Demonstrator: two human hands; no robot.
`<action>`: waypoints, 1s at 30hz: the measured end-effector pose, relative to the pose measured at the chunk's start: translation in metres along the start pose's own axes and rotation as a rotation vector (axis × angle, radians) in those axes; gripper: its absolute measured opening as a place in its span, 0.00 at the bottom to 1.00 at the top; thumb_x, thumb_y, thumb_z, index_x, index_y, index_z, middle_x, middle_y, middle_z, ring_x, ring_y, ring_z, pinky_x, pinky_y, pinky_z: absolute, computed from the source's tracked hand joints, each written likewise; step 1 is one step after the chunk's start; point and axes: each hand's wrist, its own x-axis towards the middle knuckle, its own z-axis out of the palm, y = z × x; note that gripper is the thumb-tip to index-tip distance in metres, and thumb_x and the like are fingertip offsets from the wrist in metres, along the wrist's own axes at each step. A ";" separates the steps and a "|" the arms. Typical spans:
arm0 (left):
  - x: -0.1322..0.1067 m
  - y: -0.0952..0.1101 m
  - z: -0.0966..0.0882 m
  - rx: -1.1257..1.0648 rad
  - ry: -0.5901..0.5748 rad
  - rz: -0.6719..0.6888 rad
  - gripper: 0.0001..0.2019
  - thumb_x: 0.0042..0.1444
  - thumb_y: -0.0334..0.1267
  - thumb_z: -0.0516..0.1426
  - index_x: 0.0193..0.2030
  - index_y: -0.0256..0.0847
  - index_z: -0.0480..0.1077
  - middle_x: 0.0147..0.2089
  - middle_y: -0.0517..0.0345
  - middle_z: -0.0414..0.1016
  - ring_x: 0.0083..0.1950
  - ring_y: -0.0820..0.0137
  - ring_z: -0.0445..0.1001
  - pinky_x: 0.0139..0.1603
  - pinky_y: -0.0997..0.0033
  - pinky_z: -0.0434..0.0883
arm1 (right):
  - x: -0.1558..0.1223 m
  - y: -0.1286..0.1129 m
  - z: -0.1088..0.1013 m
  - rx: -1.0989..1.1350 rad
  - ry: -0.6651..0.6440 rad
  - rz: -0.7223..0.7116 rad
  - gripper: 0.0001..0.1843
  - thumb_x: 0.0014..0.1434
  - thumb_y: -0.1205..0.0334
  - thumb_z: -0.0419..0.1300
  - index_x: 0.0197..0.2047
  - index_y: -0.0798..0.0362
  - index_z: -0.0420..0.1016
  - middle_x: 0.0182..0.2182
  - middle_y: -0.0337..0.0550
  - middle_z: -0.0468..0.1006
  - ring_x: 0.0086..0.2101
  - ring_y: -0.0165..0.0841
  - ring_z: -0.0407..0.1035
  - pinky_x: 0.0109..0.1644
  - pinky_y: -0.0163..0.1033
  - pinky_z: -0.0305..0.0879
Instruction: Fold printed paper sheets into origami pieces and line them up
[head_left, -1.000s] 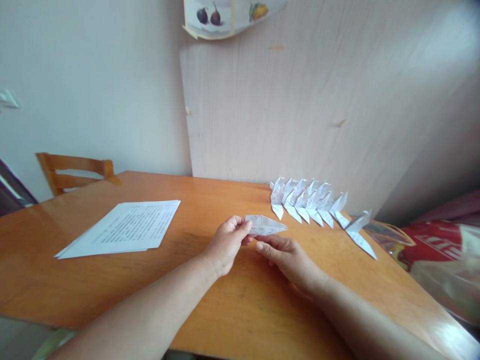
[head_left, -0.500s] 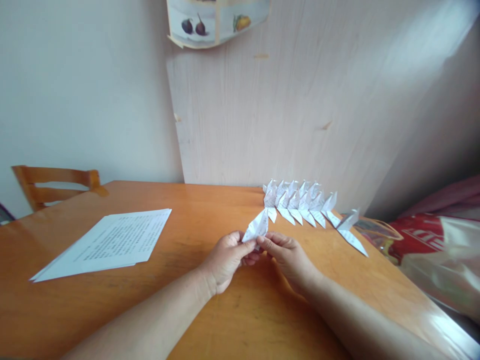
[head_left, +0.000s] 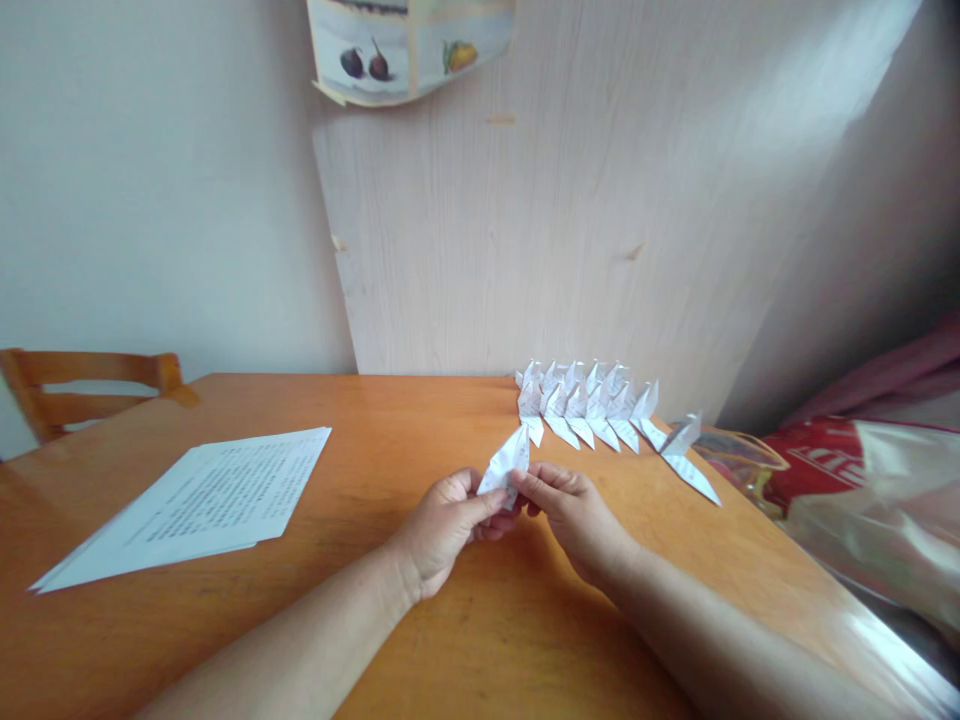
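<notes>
- Wall (head_left: pixel 150 200): pale and plain, fills the upper left.
- Panel (head_left: pixel 562 220): light wood board leaning at a tilt against the wall, its foot behind the table's far edge.
- Table (head_left: pixel 360 500): glossy orange-brown wood, runs across the whole lower view.
- Bag (head_left: pixel 862 500): clear plastic with red print, just off the table's right edge (contents not readable).
- Sheets (head_left: pixel 202 500): loose stack of printed white paper, flat on the left half of the table, well apart from both hands.
- Chair (head_left: pixel 90 385): wooden back only, far left beyond the table.
- Row (head_left: pixel 592 405): white folded pointed shapes, overlapping in a line on the table's far right, just in front of the panel, trailing toward the bag.
- Poster (head_left: pixel 409 45): fruit pictures, cut off by the top edge.
- Left hand (head_left: pixel 442 525): mid-table, fingers curled in, thumb and forefinger pinched on the lower left of the paper piece.
- Right hand (head_left: pixel 574 515): just beside the left, fingertips closed on the piece's lower right edge, remaining fingers loosely bent.
- Paper piece (head_left: pixel 508 462): small, white, printed, folded to a point; held between both hands just above the table, tip up and tilted toward the near left end of the row (contact with the row cannot be told).
</notes>
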 end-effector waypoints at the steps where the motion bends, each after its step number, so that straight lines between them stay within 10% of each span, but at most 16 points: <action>1: 0.000 0.000 0.000 -0.001 0.005 0.001 0.12 0.58 0.43 0.63 0.43 0.36 0.71 0.42 0.51 0.77 0.38 0.71 0.73 0.39 0.71 0.66 | 0.000 0.000 0.000 0.004 0.001 0.007 0.18 0.60 0.49 0.62 0.27 0.54 0.75 0.24 0.39 0.75 0.27 0.29 0.63 0.35 0.37 0.58; 30: 0.001 0.002 -0.004 0.094 0.032 0.053 0.14 0.58 0.48 0.61 0.36 0.36 0.73 0.38 0.50 0.79 0.39 0.68 0.73 0.41 0.68 0.67 | 0.002 0.004 -0.006 -0.057 -0.034 -0.012 0.19 0.62 0.46 0.60 0.30 0.54 0.75 0.23 0.37 0.69 0.26 0.29 0.60 0.32 0.37 0.54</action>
